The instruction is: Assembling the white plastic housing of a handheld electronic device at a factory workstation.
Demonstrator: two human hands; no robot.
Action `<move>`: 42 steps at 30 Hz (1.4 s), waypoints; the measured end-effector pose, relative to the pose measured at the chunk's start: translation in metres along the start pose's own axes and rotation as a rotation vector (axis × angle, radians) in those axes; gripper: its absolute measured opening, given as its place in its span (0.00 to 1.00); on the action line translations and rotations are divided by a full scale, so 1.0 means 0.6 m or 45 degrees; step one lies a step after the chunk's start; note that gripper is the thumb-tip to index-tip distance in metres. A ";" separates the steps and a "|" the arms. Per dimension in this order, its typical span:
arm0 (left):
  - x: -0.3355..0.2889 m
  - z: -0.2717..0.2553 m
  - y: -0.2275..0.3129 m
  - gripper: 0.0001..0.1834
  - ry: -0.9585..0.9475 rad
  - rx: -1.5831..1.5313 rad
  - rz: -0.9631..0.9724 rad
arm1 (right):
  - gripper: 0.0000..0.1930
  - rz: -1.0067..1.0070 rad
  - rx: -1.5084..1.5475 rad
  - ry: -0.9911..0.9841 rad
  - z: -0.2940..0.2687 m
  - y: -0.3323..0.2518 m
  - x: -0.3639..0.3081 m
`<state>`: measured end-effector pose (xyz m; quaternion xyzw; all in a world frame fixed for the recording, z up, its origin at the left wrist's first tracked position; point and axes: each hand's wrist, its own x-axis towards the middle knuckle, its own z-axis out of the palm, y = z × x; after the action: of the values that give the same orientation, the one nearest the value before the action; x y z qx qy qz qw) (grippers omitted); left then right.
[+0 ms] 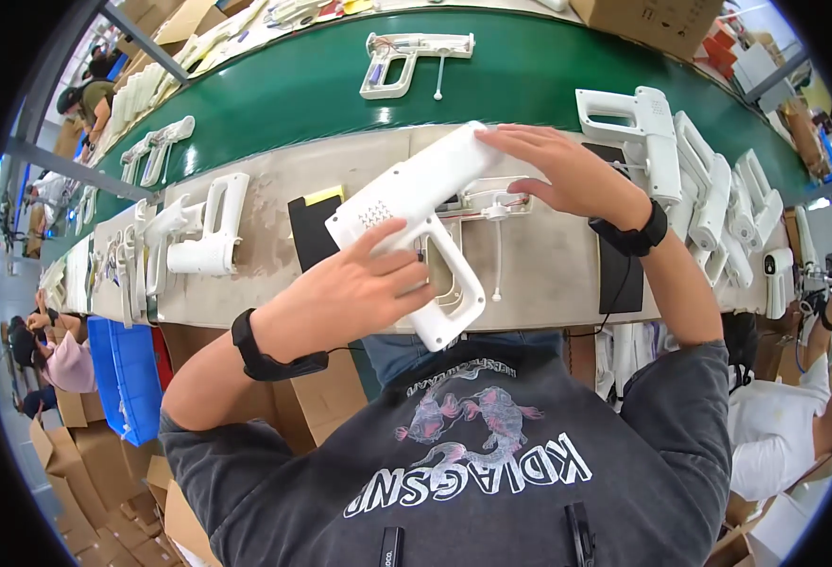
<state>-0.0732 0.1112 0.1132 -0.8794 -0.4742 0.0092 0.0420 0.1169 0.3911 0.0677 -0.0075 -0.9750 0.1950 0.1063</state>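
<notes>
A white gun-shaped plastic shell point(406, 184) is tilted over the bench in front of me, its vented outer side up. My left hand point(359, 293) is closed on it where the looped handle meets the body, index finger laid along the surface. At the shell's far right end, my right hand point(572, 170) touches it with stretched fingertips, thumb spread apart below. Partly covered beneath lies an open shell half point(491, 200) with wires inside and a thin white rod with a ball tip point(498, 260) hanging from it.
On the green belt point(283, 71) lies another opened shell half point(392, 66) with a rod. White shells point(718, 189) are piled at right, more shells point(213, 227) at left. Dark pads point(621, 274) lie on the bench. A blue bin point(125, 378) stands lower left; other people work on both sides.
</notes>
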 end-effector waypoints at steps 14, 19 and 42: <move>0.001 0.106 -0.083 0.28 0.504 -0.701 -0.621 | 0.36 0.115 0.127 0.038 0.036 0.021 -0.060; 0.028 0.171 -0.101 0.34 0.531 -1.129 -0.843 | 0.36 0.163 0.122 0.050 0.051 0.044 -0.063; 0.048 0.179 -0.096 0.32 0.390 -1.061 -0.915 | 0.37 0.219 0.134 0.035 0.081 0.054 -0.070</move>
<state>-0.1111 0.1736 0.0116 -0.5966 -0.6955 -0.3209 -0.2396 0.1468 0.4005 0.0027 -0.0884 -0.9576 0.2543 0.1029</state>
